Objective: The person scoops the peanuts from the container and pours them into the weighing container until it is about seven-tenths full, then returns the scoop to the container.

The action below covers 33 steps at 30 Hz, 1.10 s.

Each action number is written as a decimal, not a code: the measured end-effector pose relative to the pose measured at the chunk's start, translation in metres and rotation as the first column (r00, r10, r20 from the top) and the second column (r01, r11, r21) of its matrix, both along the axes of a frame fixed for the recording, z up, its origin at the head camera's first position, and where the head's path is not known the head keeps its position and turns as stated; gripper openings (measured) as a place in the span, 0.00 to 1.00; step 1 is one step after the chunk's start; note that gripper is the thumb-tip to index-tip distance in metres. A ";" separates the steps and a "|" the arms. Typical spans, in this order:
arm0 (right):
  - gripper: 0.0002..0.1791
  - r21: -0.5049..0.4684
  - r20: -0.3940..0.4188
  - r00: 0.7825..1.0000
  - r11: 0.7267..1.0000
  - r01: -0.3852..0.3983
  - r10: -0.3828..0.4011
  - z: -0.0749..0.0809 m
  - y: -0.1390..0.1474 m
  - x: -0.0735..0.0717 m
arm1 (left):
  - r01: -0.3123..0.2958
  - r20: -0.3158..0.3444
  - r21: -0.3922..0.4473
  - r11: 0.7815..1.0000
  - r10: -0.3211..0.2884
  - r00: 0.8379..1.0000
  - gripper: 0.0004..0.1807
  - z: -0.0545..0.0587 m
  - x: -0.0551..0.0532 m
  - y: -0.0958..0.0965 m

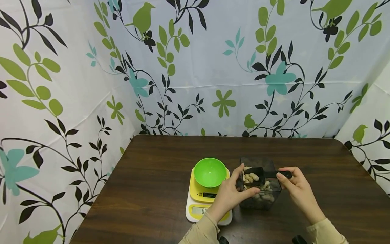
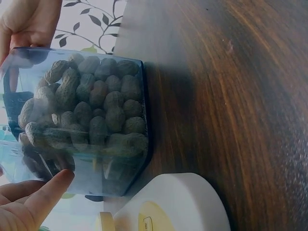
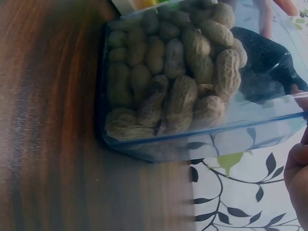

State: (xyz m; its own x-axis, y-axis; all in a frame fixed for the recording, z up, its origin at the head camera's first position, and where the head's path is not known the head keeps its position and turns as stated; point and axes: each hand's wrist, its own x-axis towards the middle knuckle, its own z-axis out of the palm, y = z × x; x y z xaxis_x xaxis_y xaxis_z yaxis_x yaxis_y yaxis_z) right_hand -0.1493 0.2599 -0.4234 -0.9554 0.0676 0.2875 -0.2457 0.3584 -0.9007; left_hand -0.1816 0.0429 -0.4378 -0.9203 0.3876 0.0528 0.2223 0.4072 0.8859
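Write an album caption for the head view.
Left hand holding a clear container of unshelled peanuts, right hand gripping a black scoop, beside a green bowl on a digital scale.

The left hand (image 1: 230, 194) spreads its thumb from its fingers while the right hand (image 1: 296, 186) pinches.

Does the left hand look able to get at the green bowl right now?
Probably yes: the green bowl sits on the scale beside the left hand, with nothing apparent between them, though that hand would first have to release the container.
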 end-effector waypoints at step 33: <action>0.10 -0.533 -0.161 0.976 0.820 -0.210 0.146 -0.011 -0.001 0.003 | -0.001 -0.006 0.000 1.000 0.001 1.000 0.45 -0.001 -0.001 -0.001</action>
State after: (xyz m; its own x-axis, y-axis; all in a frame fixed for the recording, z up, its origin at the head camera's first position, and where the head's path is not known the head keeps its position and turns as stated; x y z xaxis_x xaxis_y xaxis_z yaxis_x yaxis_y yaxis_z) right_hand -0.1464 0.2593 -0.4347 -0.9313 0.0753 0.3564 -0.3639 -0.2406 -0.8998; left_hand -0.1824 0.0422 -0.4386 -0.9205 0.3864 0.0583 0.2272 0.4078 0.8844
